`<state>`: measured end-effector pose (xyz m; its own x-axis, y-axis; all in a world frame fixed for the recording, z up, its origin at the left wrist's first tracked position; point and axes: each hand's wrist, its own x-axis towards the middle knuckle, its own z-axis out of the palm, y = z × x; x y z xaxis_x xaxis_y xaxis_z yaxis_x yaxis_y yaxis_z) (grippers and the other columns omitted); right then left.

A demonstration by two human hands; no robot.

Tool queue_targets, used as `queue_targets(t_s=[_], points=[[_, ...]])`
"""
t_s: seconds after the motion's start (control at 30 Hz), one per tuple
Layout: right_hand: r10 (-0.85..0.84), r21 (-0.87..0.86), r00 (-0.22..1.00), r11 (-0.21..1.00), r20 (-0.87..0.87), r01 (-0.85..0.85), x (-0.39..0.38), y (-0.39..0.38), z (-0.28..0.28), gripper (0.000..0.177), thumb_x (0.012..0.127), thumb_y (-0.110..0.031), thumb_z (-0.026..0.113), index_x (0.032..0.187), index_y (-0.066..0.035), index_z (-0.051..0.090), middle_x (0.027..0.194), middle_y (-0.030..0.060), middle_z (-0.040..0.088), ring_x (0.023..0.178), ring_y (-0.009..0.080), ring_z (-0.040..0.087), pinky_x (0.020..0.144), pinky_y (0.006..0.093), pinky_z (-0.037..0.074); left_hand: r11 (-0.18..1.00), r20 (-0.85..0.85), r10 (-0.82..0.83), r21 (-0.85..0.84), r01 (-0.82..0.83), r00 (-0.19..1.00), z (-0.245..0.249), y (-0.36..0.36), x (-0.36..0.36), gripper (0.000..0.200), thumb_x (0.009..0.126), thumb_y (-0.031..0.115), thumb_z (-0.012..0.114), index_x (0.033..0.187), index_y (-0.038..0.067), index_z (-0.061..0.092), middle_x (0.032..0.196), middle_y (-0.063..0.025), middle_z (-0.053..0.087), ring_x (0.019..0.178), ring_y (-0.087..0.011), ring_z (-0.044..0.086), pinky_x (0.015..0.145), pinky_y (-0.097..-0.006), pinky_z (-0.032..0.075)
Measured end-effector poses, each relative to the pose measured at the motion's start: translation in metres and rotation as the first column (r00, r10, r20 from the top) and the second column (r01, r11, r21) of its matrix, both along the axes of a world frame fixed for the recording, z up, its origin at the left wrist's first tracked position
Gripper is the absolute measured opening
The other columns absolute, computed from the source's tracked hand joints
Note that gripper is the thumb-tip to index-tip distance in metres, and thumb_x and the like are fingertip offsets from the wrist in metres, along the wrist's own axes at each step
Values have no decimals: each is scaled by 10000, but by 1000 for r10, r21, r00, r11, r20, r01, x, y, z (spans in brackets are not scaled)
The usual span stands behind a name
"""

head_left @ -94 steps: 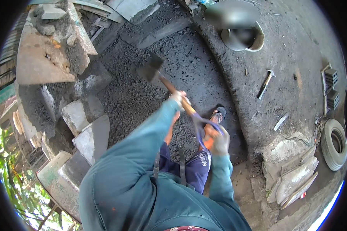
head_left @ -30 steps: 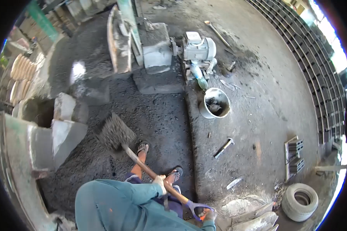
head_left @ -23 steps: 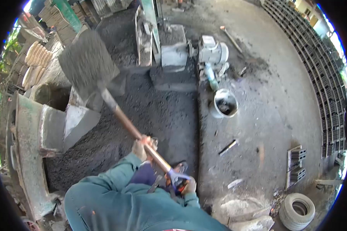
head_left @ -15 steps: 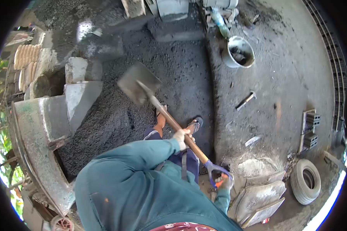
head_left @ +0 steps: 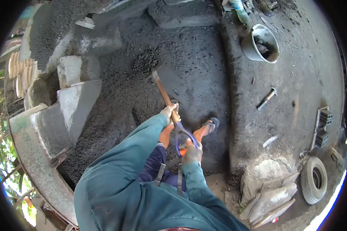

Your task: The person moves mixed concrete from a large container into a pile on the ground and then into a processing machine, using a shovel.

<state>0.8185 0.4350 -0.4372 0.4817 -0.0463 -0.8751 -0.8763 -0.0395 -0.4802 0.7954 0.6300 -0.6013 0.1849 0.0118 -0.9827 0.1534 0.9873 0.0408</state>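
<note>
A shovel with a wooden shaft [head_left: 162,89] and a purple D-shaped handle slants across the middle of the view. My left hand [head_left: 169,111], in a pale glove, is wrapped round the lower shaft. At the top end my right hand [head_left: 192,152], also gloved, is closed on the D-handle. Dark, wet-looking mix [head_left: 145,62] is heaped at the blade end and hides most of the blade. More of this grainy mix [head_left: 104,131] spreads over the ground to the left of my legs.
On the raised concrete at right are a bucket [head_left: 254,49] holding dark lumps, a hammer [head_left: 266,99], a tire [head_left: 310,188], hollow blocks [head_left: 322,138] and stacked sacks [head_left: 273,198]. A concrete step edge [head_left: 230,100] runs beside my feet. Broken concrete slabs [head_left: 81,100] stand at left.
The shovel has gone forward and its blade, bare before, now has dark mix at it. My right hand has moved forward and left with the handle, closer to my left hand.
</note>
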Motion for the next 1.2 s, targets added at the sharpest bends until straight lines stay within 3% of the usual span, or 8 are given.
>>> queue_targets(t_s=[0.2, 0.33, 0.47, 0.7, 0.8, 0.9, 0.97, 1.2], points=[[572, 253, 814, 806, -101, -535, -105, 89, -35, 196, 930, -130, 668, 1099, -45, 615, 798, 37, 633, 674, 171, 606, 573, 317, 488, 730, -351, -491, 334, 597, 797, 19, 49, -145, 585, 946, 614, 531, 1104, 63, 650, 876, -53, 608, 847, -197, 553, 832, -351, 462], [336, 461, 889, 871, -312, -168, -136, 166, -73, 321, 895, -133, 720, 1171, -22, 598, 945, 68, 661, 732, 146, 605, 652, 324, 529, 287, -691, -647, 170, 943, 321, -26, 144, -175, 628, 907, 654, 553, 993, 43, 672, 833, -48, 635, 834, -184, 601, 770, -357, 487], [366, 587, 881, 799, -300, -132, -101, 247, -87, 377, 886, -149, 741, 1209, -30, 587, 937, 63, 657, 774, 153, 626, 661, 305, 530, 770, -553, -450, 158, 618, 701, 42, 219, -77, 793, 929, 718, 409, 1086, -12, 677, 966, -204, 698, 970, -330, 653, 848, -407, 501], [169, 619, 947, 785, -275, 39, -88, 294, -90, 306, 897, -135, 714, 1179, -71, 614, 992, 64, 668, 805, 164, 651, 593, 340, 538, -11, -719, -691, 105, 994, 69, -40, 290, -124, 812, 979, 662, 304, 1133, -53, 655, 1123, -307, 653, 1110, -426, 620, 916, -479, 476], [474, 502, 873, 785, -111, -363, 37, 354, -80, 243, 898, -122, 698, 1118, -50, 626, 930, 45, 680, 741, 119, 629, 597, 308, 512, 701, -372, -519, 330, 632, 770, 14, 323, 20, 500, 996, 605, 409, 900, 121, 489, 715, -65, 521, 577, -249, 555, 505, -446, 485], [167, 601, 966, 799, -197, -15, 27, 309, -142, 181, 874, -104, 713, 1004, -18, 620, 759, 60, 655, 621, 142, 613, 523, 322, 493, 667, -531, -526, 227, 710, 664, -26, 278, 34, 532, 996, 549, 424, 973, 40, 577, 807, -131, 622, 753, -277, 639, 687, -453, 536], [102, 547, 982, 837, -157, 0, 32, 281, -203, 149, 868, -68, 706, 971, -11, 616, 744, 65, 651, 613, 155, 616, 537, 329, 502, -84, -845, -499, 270, 959, 195, -60, 239, 18, 643, 958, 578, 465, 980, -24, 690, 925, -224, 707, 899, -313, 706, 730, -438, 544], [127, 495, 991, 865, -51, -85, 81, 119, -239, 313, 833, -14, 736, 1109, -29, 588, 822, 59, 645, 775, 200, 652, 706, 350, 561, 591, -404, -673, 211, 779, 620, -38, 167, 3, 732, 901, 713, 490, 1251, 72, 523, 1116, -122, 619, 886, -334, 649, 771, -555, 521]])
